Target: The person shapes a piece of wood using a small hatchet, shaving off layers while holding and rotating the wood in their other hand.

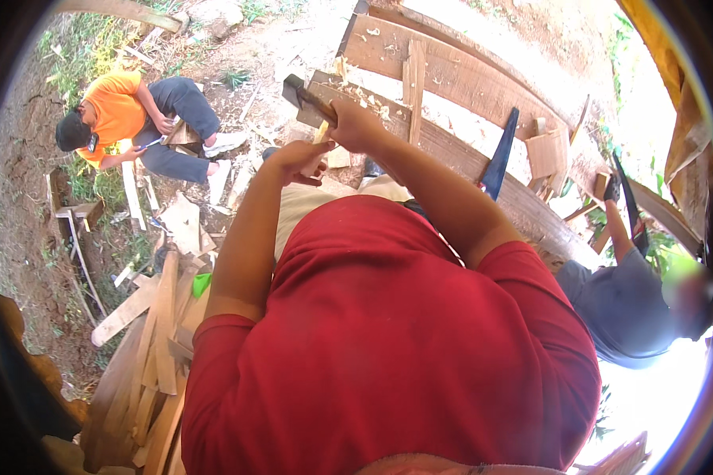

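Note:
My right hand [358, 127] is closed round the handle of a hatchet [299, 93], whose dark metal head points up and left beside the plank's end. Just below it, my left hand [297, 162] has its fingers curled about a pale strip of wood [322, 133], upright close to the hatchet's handle. The strip's lower part is partly hidden by my fingers. Both hands are out in front of my red shirt, near a long thick plank [451, 150] with shavings [364, 99] on its left end.
A blue-bladed handsaw [501, 154] leans on the planks to the right. At left, a person in an orange shirt [117, 107] sits holding a blue-handled tool. Another person in dark clothes [622, 305] works at far right. Boards [165, 324] are heaped at lower left.

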A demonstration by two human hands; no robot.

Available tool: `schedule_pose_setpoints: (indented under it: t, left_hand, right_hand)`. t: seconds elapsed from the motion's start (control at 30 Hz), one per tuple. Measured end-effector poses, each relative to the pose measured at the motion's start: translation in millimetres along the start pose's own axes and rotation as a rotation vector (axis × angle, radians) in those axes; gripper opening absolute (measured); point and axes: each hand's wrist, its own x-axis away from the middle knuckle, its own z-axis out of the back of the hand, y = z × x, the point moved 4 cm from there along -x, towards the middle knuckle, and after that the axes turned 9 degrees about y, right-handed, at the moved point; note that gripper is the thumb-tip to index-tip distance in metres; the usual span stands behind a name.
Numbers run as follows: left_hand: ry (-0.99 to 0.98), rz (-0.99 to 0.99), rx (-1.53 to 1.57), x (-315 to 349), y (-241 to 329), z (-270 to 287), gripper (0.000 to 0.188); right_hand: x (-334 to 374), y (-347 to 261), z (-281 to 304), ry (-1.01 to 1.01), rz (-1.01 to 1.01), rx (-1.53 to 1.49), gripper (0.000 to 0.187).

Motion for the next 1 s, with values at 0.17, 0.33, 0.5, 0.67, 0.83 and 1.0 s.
schedule_pose_setpoints:
  t: [0.17, 0.33, 0.5, 0.67, 0.83, 1.0]
  left_hand:
    - [0.074, -0.151, -0.282, 23, -2, -10, 0.058]
    - [0.155, -0.281, -0.415, 62, 4, -15, 0.054]
    - [0.096, -0.338, -0.129, 94, 2, -11, 0.05]
    - [0.219, -0.539, 0.13, 121, 2, 9, 0.054]
    - [0.565, -0.847, 0.059, 139, 4, 10, 0.06]
    - [0.773, -0.891, -0.021, 177, 17, 10, 0.062]
  right_hand:
    - [26, -20, 23, -0.01, 0.06, -0.004, 0.04]
    - [46, -39, 54, -0.069, 0.008, -0.102, 0.039]
    - [61, -76, 88, -0.049, 0.008, -0.117, 0.035]
    - [84, -112, 139, 0.085, 0.074, 0.048, 0.04]
    - [99, -129, 151, 0.154, 0.108, 0.001, 0.038]
    - [110, -111, 156, 0.25, 0.081, -0.024, 0.044]
